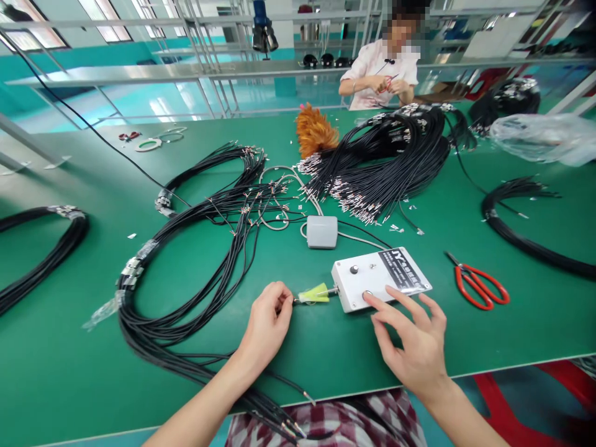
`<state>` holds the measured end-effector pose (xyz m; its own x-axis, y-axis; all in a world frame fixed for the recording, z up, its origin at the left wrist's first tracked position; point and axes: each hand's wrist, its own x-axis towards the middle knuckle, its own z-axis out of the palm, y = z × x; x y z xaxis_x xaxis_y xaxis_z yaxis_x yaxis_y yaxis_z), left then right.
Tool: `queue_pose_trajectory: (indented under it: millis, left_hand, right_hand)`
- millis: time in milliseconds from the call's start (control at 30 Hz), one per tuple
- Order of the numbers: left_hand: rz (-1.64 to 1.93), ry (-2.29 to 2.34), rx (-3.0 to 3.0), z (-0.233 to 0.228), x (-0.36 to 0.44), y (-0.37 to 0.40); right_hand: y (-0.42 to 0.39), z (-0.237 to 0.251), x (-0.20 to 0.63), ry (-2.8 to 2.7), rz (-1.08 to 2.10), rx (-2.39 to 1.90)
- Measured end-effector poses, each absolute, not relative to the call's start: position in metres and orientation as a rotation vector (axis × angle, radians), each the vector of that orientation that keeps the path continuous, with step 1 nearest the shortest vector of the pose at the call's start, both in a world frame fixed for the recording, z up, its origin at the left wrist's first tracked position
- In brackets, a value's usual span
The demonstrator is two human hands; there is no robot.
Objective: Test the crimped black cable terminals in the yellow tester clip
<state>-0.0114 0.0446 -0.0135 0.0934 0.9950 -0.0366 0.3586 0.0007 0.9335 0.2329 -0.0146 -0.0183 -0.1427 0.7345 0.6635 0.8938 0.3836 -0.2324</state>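
Note:
My left hand [270, 316] pinches the end of a thin black cable at the tip of a yellow-green piece [314, 293]. That piece sits on a short shaft jutting from the left side of a white control box [354, 285]. The index finger of my right hand [414, 341] touches the round button on top of the box, its other fingers spread. A large bundle of black cables [139, 329] curves beside my left hand, some ends hanging over the table's near edge.
Red-handled scissors-like cutters [479, 285] lie right of the box. Behind it are a grey adapter [321, 231], a big cable heap [395, 155] and an orange duster [315, 130]. More bundles lie at both sides. Across the table, a person [379, 71] works with both hands.

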Motion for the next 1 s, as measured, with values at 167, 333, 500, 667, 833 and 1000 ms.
queue_pose_trajectory:
  millis: [167, 333, 500, 667, 833, 1000]
  left_hand:
    - [0.92, 1.364, 1.375, -0.015, -0.03, 0.047]
    - [0.893, 1.298, 1.244, -0.007, -0.042, 0.051]
    - [0.83, 1.248, 1.199, 0.006, -0.041, 0.045]
    - [0.811, 1.203, 1.199, 0.009, -0.03, 0.032]
    - [0.814, 1.185, 1.18, 0.006, -0.024, 0.025]
    - [0.874, 1.192, 1.128, 0.004, -0.019, 0.023]
  right_hand:
    - [-0.015, -0.02, 0.232, -1.865, -0.27, -1.381]
    - [-0.032, -0.025, 0.214, -1.904, -0.156, -1.256]
    - [-0.035, -0.019, 0.195, -1.965, -0.042, -1.182]
    - [-0.008, 0.0, 0.177, -2.009, -0.02, -1.252]
    - [0.021, 0.005, 0.171, -2.248, 0.006, -1.401]
    - [0.035, 0.008, 0.176, -2.387, -0.056, -1.392]
